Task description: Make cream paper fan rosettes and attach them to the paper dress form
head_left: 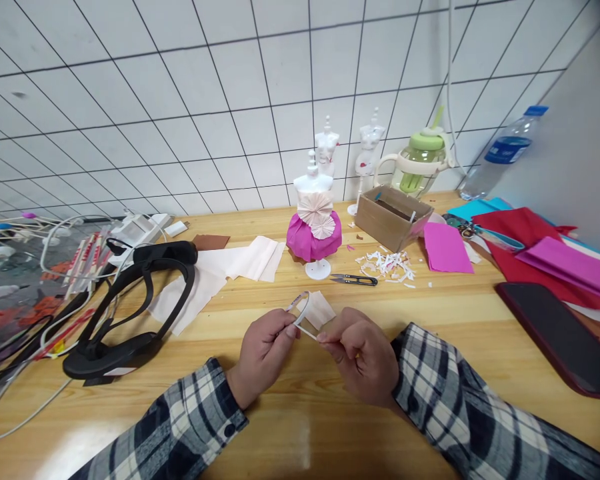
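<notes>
Head view shows me both hands low and near, over the pale wooden counter (480,347). My left hand (263,357) pinches one end of a thin curled strip of white paper (300,313) between thumb and forefinger; my right hand (363,357) pinches the other end, the remaining fingers curled in. The strip arches up between them, just in front of a small folded square of cream paper (321,309) — whether strip and square are joined I cannot tell.

I judge the strip flimsy: pull the two hands apart and it could tear, squeeze harder and it could crease flat and lose its curl.

Beyond the hands, the small white dress-form mannequin wearing a magenta paper skirt (314,227) stands on a narrow foot — a forward reach could tip it. The black thread snips (355,280) lie just right of it, blades exposed to a careless hand. White paper shreds (387,265) could scatter at a sleeve's brush.
</notes>
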A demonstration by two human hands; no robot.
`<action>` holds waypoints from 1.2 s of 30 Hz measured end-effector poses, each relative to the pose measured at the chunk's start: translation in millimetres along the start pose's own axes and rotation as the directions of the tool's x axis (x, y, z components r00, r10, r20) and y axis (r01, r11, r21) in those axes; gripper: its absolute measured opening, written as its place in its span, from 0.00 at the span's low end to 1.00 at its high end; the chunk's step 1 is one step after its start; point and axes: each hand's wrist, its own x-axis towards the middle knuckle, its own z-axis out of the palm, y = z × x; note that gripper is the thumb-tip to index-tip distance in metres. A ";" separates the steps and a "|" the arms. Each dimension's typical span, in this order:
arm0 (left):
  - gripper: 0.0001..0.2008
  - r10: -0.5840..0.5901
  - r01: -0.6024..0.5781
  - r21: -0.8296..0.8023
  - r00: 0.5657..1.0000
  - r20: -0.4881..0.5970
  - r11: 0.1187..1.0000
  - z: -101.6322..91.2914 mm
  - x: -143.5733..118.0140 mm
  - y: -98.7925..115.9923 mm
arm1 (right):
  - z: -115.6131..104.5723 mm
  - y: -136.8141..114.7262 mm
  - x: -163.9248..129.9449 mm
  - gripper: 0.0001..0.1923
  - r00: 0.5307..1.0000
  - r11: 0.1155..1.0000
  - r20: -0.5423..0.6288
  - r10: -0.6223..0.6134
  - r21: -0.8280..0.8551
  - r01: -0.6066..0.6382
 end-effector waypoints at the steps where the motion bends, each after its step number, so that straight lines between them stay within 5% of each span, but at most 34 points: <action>1: 0.14 -0.052 0.052 -0.009 0.994 -0.092 0.999 -4.1 3.3 -5.4 | -1.5 -1.4 0.9 0.15 1.000 1.000 0.000 -0.017 -0.004 0.017; 3: 0.15 -0.138 0.136 -0.029 0.930 -0.341 0.990 -18.4 13.6 -18.9 | -4.9 -2.4 1.9 0.15 0.999 0.999 0.030 -0.045 -0.004 0.045; 5: 0.13 -0.078 0.122 0.079 0.906 -0.417 0.989 -36.4 26.0 -32.7 | -7.3 0.1 1.6 0.15 0.996 0.999 0.087 -0.035 0.003 0.035; 7: 0.13 0.033 0.066 0.335 0.959 -0.281 0.940 -50.7 37.1 -43.2 | -8.1 5.1 0.5 0.13 0.993 1.000 0.117 0.027 0.000 -0.028; 10: 0.15 0.117 -0.083 0.674 0.993 -0.005 0.734 -55.6 45.7 -51.2 | -7.6 12.2 -0.9 0.10 0.980 0.987 0.113 0.161 -0.023 -0.160; 13: 0.19 0.057 -0.059 0.775 0.998 0.029 0.630 -46.2 44.1 -51.8 | -7.4 16.1 -0.4 0.08 0.950 0.957 0.116 0.290 -0.032 -0.288; 18: 0.24 0.065 -0.076 0.634 0.997 0.040 0.769 -29.1 29.5 -31.5 | -5.7 25.8 0.2 0.06 0.820 0.823 0.143 0.554 0.053 -0.565; 23: 0.18 0.078 -0.137 0.211 0.961 0.266 0.968 -16.8 16.3 3.8 | -3.8 35.3 -1.1 0.10 0.747 0.734 0.148 0.648 0.140 -0.665; 36: 0.06 0.060 -0.079 0.072 0.972 0.228 0.994 -3.0 14.5 1.6 | -4.6 39.5 -3.2 0.12 0.756 0.751 0.096 0.648 0.087 -0.655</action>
